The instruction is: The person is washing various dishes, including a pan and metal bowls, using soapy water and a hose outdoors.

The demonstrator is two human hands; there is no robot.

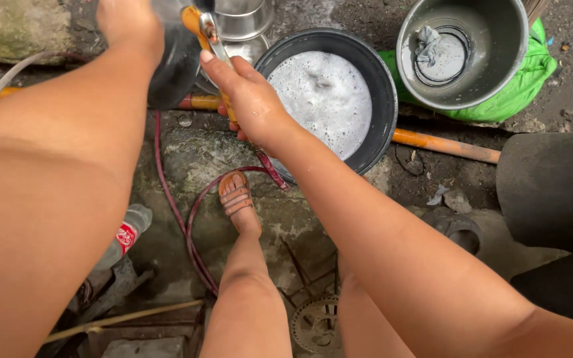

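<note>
Orange colour shows on the handle of the utensil [201,26] at the top centre of the frame, a thin metal tool with an orange grip, and the right hand [250,99] has its fingers [223,66] closed around this handle, thumb lying along it. Just left of it, the left hand [127,23] is at the upper left edge and presses against a dark rounded pot [174,66]; whether its fingers are clenched I cannot tell, because they are cut off by the frame. Behind the utensil stand steel cups [243,20], stacked. To the right of the right hand, a black basin [382,93] sits on the ground, full of white soapy foam [319,96]. In the upper right, a grey metal bucket [492,59] holds a crumpled grey cloth [427,43] on its bottom, and it rests on a green plastic bag [525,86]. An orange pipe [445,146] lies across the ground under the basin. In the lower centre, a foot in a brown strapped sandal [237,199] stands on wet concrete, with a dark red hose [190,225] curving around it. A clear plastic bottle [124,238] with a red label lies at the lower left, and a rusty chain sprocket [314,325] is at the bottom centre.
</note>
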